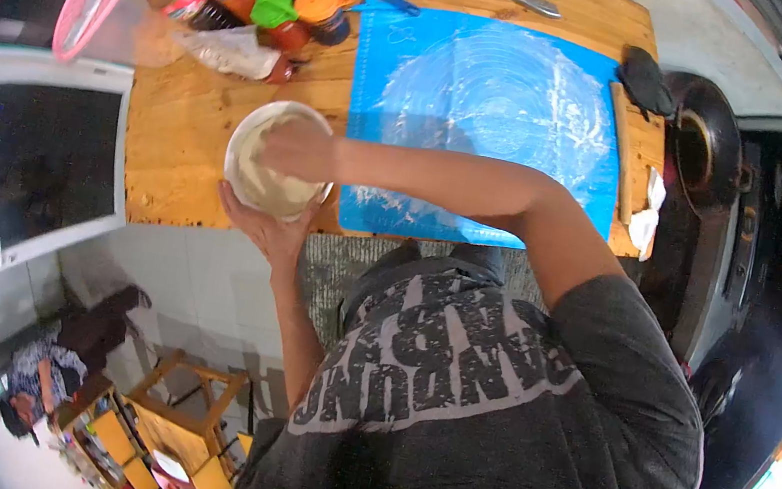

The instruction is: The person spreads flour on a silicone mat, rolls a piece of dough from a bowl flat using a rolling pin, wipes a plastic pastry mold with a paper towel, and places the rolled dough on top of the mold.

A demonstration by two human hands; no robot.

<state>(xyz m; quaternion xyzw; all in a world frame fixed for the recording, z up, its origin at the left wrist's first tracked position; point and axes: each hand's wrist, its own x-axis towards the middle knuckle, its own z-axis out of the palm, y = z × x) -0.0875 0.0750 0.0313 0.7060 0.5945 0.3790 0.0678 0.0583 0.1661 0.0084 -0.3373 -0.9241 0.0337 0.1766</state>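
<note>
A white bowl [238, 133] stands near the front edge of the wooden table, with a pale, doughy mixture [268, 188] inside. My left hand [270, 228] grips the bowl from its near side, fingers and thumb spread along the outer wall. Reaching across from the right, my right hand [298, 150] is down inside the bowl, touching the mixture. Its fingers are blurred and partly hidden, so their grip cannot be made out. Just right of the bowl lies a blue mat [369, 120] dusted with white flour [505, 90].
Sauce bottles [190, 0] and lidded jars [323, 12] crowd the back left, beside a plastic bag [228, 50]. A cleaver [528, 1] lies at the back. A rolling pin [620, 152] rests along the mat's right edge; a dark wok [699, 144] stands beyond the table.
</note>
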